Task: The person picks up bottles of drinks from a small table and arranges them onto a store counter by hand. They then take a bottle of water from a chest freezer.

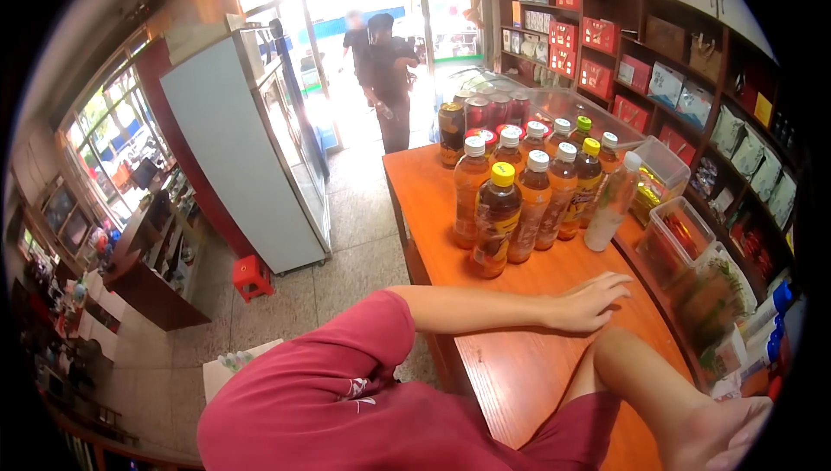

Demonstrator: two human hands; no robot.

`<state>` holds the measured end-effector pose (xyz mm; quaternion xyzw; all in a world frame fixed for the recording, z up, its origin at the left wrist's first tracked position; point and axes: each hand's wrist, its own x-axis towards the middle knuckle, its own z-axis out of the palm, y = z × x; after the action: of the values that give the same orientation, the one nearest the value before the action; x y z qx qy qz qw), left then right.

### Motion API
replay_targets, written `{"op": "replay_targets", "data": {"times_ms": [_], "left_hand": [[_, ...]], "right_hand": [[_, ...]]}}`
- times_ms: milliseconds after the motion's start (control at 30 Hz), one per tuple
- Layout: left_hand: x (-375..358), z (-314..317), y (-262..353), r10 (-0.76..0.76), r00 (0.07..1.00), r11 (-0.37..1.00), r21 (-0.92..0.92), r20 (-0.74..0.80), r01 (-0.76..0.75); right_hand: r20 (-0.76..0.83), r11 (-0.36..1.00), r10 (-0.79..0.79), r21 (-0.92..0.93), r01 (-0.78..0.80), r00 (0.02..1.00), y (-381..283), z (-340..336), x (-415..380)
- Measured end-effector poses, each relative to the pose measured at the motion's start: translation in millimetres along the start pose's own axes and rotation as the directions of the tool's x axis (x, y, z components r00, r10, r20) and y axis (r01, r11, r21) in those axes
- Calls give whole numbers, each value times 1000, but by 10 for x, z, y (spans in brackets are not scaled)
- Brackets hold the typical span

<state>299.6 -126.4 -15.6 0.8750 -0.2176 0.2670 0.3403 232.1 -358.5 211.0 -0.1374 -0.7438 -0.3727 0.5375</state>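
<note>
My left hand [592, 303] lies on the orange-brown wooden table [493, 367], its fingers stretched out and holding nothing. Just beyond it stands a clear bottle [608, 216] with a white cap and pale contents. Several bottles of amber drink are grouped upright further left, among them a yellow-capped bottle [497, 229] at the front and a white-capped bottle [470, 198] beside it. Behind them are drink cans, including a dark can [451, 138]. My right arm bends at the elbow over the table, and my right hand [731, 435] is at the lower right edge, its fingers dim and partly cut off.
Clear plastic tubs [681, 230] line the table's right side, before shelves [636, 47] of boxes and bags. Left of the table stand a tall glass-doored refrigerator [247, 155] and a red stool [252, 279]. A person in dark clothes [387, 81] stands near the bright doorway, another behind.
</note>
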Motion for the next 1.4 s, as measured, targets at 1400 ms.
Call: {"op": "replay_targets", "data": {"times_ms": [1400], "left_hand": [[-976, -373, 718, 42, 959, 902, 401, 279, -156]], "right_hand": [[-119, 919, -386, -142, 369, 915, 422, 1082, -25]]}}
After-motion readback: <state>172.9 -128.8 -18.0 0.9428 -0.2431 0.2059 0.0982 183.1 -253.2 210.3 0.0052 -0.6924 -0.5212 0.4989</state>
